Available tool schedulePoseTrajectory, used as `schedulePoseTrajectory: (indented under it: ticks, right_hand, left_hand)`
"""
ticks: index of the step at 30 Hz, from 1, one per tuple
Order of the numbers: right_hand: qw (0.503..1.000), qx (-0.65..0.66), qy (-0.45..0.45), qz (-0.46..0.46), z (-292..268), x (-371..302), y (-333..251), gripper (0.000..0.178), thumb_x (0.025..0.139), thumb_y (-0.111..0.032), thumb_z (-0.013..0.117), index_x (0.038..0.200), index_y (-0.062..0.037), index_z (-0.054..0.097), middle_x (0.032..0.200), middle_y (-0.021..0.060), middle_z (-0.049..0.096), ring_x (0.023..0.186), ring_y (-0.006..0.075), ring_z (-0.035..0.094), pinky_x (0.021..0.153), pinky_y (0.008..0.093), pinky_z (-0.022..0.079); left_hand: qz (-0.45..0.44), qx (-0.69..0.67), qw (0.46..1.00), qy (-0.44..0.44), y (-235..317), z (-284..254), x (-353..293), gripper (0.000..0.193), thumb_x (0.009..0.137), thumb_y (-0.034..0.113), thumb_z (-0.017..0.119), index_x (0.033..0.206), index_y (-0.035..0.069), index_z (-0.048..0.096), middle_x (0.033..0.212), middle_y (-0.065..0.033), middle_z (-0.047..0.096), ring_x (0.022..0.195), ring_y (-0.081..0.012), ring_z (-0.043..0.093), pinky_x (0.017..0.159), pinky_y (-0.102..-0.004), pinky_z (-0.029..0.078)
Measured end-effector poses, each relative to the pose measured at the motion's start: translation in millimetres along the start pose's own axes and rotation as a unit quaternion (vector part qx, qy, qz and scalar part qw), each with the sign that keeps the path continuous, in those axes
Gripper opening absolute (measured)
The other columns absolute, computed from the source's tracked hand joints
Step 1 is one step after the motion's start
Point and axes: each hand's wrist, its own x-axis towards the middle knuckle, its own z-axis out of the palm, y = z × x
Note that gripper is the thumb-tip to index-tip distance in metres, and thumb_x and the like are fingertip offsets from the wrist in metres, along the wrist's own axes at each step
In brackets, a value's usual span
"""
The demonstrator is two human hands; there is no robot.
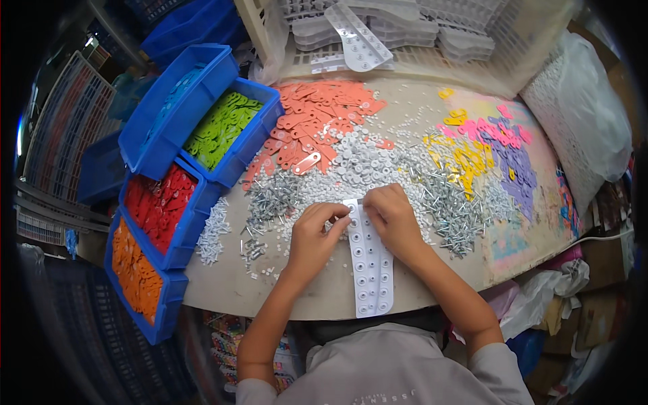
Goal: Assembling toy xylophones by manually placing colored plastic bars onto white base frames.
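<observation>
both hands [354, 226] at white strip's [370, 270] top edge

We see a white strip [370, 263] dotted with round holes. Left of it stand blue bins [177, 101] of green [219, 128], red [158, 202] and orange tags [135, 270]. Beyond it lie salmon tags [307, 118], white washers [358, 165] and silver screws [449, 206]; to its right, yellow [472, 158], pink [499, 129] and purple pieces [518, 169].

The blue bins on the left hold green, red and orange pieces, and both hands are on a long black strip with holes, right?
Not quite. The head view shows the strip is white, not black. The bins and both hands, left and right, are as you say.
</observation>
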Motion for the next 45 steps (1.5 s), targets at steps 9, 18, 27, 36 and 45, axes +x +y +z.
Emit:
schedulePoseTrajectory:
  ticks: [9,18,27,36,45]
  right_hand:
    - [0.994,-0.058,0.071,0.060,-50.3,-20.7,4.5,0.017,0.085,0.006,0.065,0.099,-0.0024,0.067,0.107,0.0112,0.064,0.107,0.0305,0.058,0.091,0.0376,0.047]
    - [0.981,-0.173,0.034,0.075,-77.7,-42.4,28.4,0.012,0.081,0.000,0.069,0.092,-0.0050,0.068,0.098,0.0092,0.062,0.100,0.0311,0.056,0.089,0.0417,0.044]
    - [0.959,-0.281,-0.003,0.042,-77.1,-43.0,29.9,0.008,0.081,-0.004,0.071,0.088,-0.0054,0.067,0.096,0.0079,0.060,0.097,0.0291,0.056,0.089,0.0421,0.042]
    - [0.977,-0.179,0.051,0.101,-67.4,-41.1,9.2,0.011,0.087,0.004,0.062,0.097,-0.0024,0.062,0.097,0.0137,0.061,0.097,0.0331,0.056,0.088,0.0415,0.044]
    - [0.999,0.004,-0.026,0.028,-25.7,-38.8,-34.5,0.018,0.086,0.006,0.065,0.103,-0.0011,0.064,0.100,0.0142,0.061,0.095,0.0322,0.061,0.082,0.0376,0.050]
  left_hand:
    - [0.098,0.069,0.993,-0.025,-10.8,31.9,12.3,0.013,0.081,0.004,0.076,0.093,0.002,0.072,0.086,-0.0077,0.069,0.081,-0.0233,0.064,0.067,-0.0342,0.051]
    - [0.168,0.192,0.966,-0.033,-0.5,35.6,7.7,0.012,0.080,0.007,0.075,0.091,0.004,0.070,0.091,-0.0056,0.064,0.090,-0.0259,0.059,0.081,-0.0405,0.047]
    - [0.106,0.237,0.965,0.021,-2.6,-18.9,-18.3,0.009,0.086,0.010,0.071,0.094,0.006,0.071,0.095,-0.0088,0.065,0.094,-0.0285,0.060,0.084,-0.0417,0.043]
    - [-0.030,0.369,0.923,0.109,-59.3,-83.4,-39.5,0.013,0.083,0.016,0.076,0.082,0.006,0.067,0.079,-0.0057,0.063,0.082,-0.0262,0.059,0.079,-0.0401,0.042]
    - [-0.061,0.378,0.916,0.118,-66.0,-73.8,-42.4,0.011,0.084,0.013,0.072,0.080,0.006,0.066,0.077,-0.0072,0.062,0.080,-0.0283,0.060,0.076,-0.0422,0.046]
